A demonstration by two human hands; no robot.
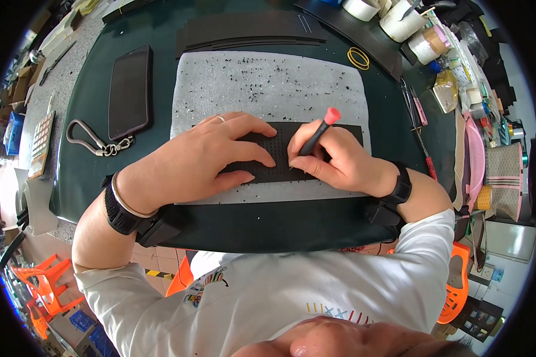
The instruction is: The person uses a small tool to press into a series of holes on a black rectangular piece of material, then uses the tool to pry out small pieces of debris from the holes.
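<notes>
Over the black sheet [281,146], the right hand [339,156] pinches a red-topped tool [315,137], maybe poking; the next poke needs careful aim. The left hand [199,153]'s grip is loosely open.

No text, label, brand, number or sign can be read on anything here

Along the left side of a dark green table [74,193], a speckled grey worktop [98,31] is set. Beneath the table's near edge, a reddish tiled floor [161,260] is seen, marked with black-and-yellow tape [159,274]. Orange chairs [52,293] are placed off the table's near left corner, another chair [454,298] off its near right. Far right of the table, a glossy pale panel [514,241] is seen.
</notes>
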